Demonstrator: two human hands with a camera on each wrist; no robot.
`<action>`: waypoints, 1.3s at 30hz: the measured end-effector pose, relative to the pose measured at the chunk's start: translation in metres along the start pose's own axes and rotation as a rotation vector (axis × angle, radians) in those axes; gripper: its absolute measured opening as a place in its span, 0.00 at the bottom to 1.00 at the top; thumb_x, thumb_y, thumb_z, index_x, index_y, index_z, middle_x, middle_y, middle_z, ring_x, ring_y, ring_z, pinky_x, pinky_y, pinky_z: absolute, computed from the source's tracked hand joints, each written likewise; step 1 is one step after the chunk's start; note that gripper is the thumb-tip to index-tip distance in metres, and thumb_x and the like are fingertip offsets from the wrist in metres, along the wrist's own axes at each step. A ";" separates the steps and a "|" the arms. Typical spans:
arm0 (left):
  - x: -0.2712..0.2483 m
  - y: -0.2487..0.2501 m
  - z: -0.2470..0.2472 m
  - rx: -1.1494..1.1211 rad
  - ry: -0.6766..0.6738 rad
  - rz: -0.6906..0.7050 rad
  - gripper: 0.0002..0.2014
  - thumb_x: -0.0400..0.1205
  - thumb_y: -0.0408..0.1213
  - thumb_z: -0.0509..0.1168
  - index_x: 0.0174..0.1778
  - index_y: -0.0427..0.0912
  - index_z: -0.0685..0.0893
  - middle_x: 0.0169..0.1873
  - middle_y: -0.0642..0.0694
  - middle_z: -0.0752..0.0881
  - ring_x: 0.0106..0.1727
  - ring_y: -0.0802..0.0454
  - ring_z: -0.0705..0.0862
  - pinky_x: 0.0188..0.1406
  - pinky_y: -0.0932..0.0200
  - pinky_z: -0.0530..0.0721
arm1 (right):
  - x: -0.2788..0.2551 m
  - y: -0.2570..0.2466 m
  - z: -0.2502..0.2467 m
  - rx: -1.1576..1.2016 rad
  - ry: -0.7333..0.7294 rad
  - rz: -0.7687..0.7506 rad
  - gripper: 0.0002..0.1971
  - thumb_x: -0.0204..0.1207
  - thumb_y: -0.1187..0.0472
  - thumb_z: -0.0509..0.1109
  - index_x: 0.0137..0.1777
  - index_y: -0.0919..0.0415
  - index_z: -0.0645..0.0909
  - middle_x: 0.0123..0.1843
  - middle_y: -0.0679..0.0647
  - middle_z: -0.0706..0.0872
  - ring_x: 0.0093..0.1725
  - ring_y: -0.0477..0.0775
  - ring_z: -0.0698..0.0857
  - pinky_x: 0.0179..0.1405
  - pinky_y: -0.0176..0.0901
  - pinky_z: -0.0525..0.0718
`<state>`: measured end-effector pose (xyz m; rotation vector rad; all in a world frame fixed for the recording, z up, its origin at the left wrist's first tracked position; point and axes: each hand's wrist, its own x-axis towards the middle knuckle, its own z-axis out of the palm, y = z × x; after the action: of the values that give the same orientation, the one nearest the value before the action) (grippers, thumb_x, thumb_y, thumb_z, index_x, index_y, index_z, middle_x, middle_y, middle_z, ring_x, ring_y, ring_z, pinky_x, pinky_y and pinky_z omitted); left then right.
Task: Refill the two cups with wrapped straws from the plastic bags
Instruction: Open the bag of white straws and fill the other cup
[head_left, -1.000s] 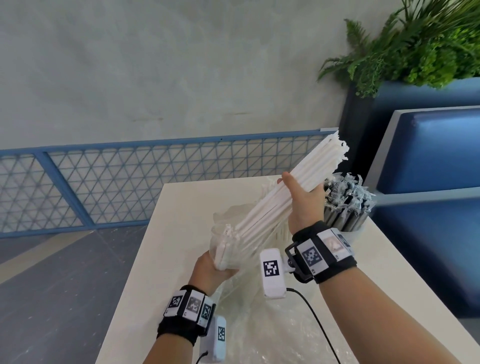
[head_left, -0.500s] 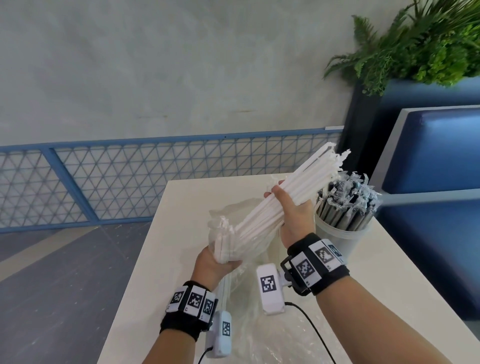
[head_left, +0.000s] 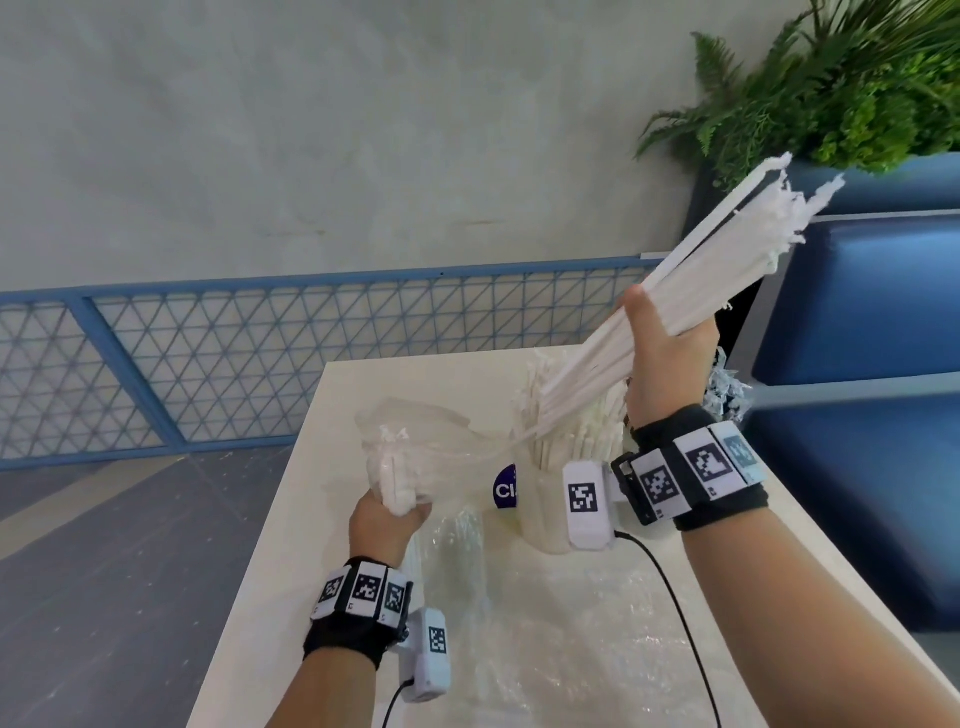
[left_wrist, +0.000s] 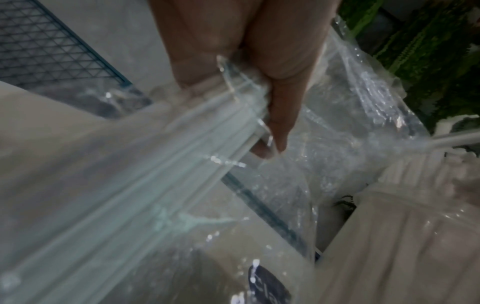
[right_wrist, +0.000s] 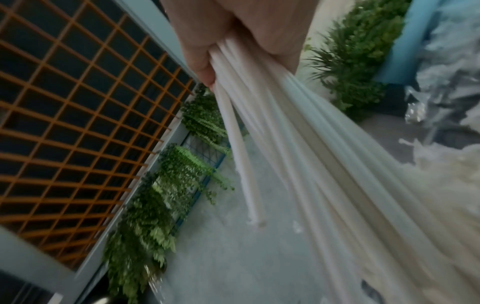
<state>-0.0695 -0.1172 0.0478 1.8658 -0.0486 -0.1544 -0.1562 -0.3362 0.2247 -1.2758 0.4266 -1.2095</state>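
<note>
My right hand (head_left: 662, 358) grips a thick bundle of white wrapped straws (head_left: 727, 260) that slants up to the right, its lower ends just above a white cup (head_left: 540, 509) with a blue logo. That cup holds several white straws. My left hand (head_left: 387, 522) grips the end of a clear plastic bag (head_left: 431, 441) with a few white straws (head_left: 395, 478) left inside. A second cup of clear-wrapped dark straws (head_left: 727, 384) shows behind my right wrist. In the wrist views, my left hand's fingers (left_wrist: 280, 115) curl round bag and straws, and the bundle (right_wrist: 311, 154) fans out from my right hand (right_wrist: 259, 41).
More crumpled clear plastic (head_left: 561, 634) lies on the white table (head_left: 358, 379) in front of me. A blue bench (head_left: 857, 467) stands close on the right, with a planter of ferns (head_left: 831, 93) behind it. A blue mesh fence (head_left: 208, 364) runs behind the table.
My right hand has pulled the straw bundle up and to the right, out of the bag. The left hand has stayed low on the bag, and the white cup has come into view.
</note>
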 end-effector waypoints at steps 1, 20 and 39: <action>0.000 0.001 0.000 -0.006 0.008 -0.002 0.14 0.69 0.29 0.76 0.27 0.52 0.83 0.31 0.53 0.85 0.44 0.44 0.85 0.50 0.55 0.80 | 0.000 0.000 0.001 -0.033 -0.006 -0.026 0.10 0.73 0.61 0.73 0.51 0.62 0.78 0.39 0.45 0.82 0.39 0.38 0.82 0.35 0.21 0.78; 0.007 -0.002 -0.006 0.009 0.145 -0.072 0.11 0.69 0.33 0.76 0.37 0.39 0.79 0.38 0.39 0.83 0.43 0.44 0.81 0.44 0.57 0.75 | 0.024 -0.001 -0.010 -0.192 0.070 -0.120 0.17 0.73 0.58 0.73 0.58 0.66 0.77 0.48 0.51 0.82 0.40 0.35 0.79 0.36 0.16 0.76; 0.005 -0.004 0.001 -0.056 0.071 -0.027 0.06 0.69 0.30 0.76 0.35 0.43 0.86 0.35 0.45 0.87 0.45 0.43 0.85 0.51 0.54 0.81 | 0.022 -0.006 -0.002 -0.270 -0.022 -0.181 0.18 0.74 0.58 0.73 0.58 0.68 0.76 0.40 0.40 0.77 0.38 0.33 0.77 0.35 0.15 0.74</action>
<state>-0.0650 -0.1176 0.0435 1.8150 0.0292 -0.1070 -0.1519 -0.3552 0.2370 -1.5852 0.4776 -1.3199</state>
